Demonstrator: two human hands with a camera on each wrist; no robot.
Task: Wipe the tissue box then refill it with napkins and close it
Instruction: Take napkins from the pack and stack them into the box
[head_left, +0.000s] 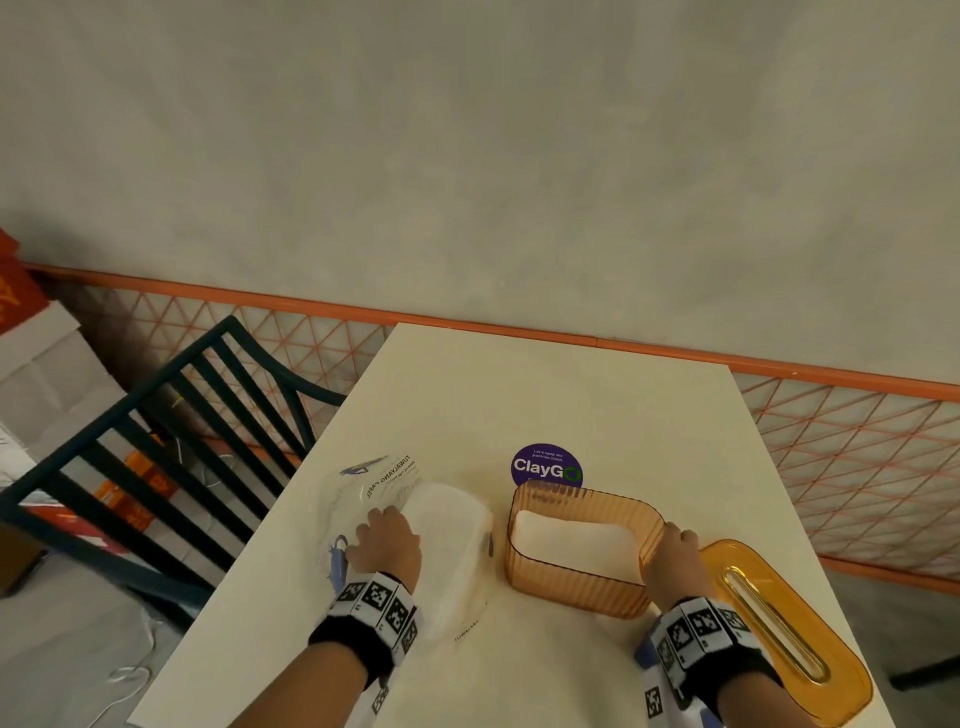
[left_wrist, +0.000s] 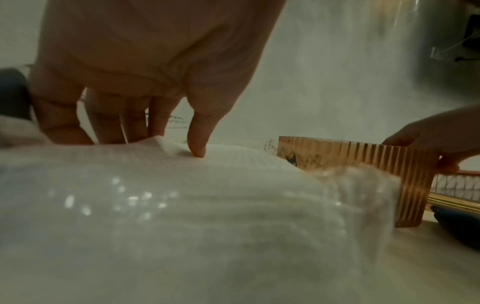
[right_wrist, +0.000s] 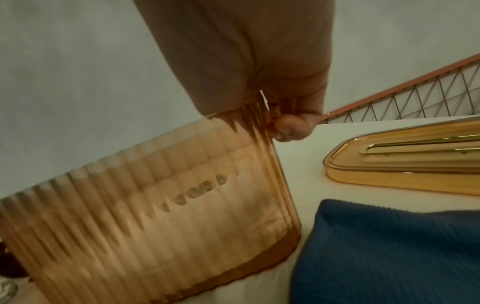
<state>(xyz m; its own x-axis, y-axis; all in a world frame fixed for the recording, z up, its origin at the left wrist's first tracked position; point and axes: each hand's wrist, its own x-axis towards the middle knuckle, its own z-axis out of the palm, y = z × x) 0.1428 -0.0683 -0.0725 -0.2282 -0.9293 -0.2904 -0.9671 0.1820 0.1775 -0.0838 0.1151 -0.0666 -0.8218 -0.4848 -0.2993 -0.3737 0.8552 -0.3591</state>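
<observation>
Two hands are at work on a pale bench (head_left: 519, 395); the left hand (head_left: 387, 543) rests on a clear plastic pack of white napkins (head_left: 449, 551), its fingers (left_wrist: 197, 135) bent down over the far end of the stack with the thumb tip pressing into the top sheet; whether the fingers grip the stack or only the wrapper cannot be told; the wrapper bears the printed words "TUWALYANG PAPEL" and a partial "TUWAL" along its near edge; the right hand (head_left: 670, 564) holds the right end wall of the amber ribbed tissue box (head_left: 576, 571), thumb inside the rim and fingers (right_wrist: 288, 127) curled outside it; the box stands open on the bench just right of the pack, with white napkins lying inside; raised lettering on its base is too blurred to read; the amber slotted lid (head_left: 779, 629) lies flat on the bench to the right of the box, apart from it; a blue cloth (right_wrist: 389, 253) lies near the box's near right corner; a round purple sticker (head_left: 546, 465) reading "ClayGo" sits on the bench just behind the box.
</observation>
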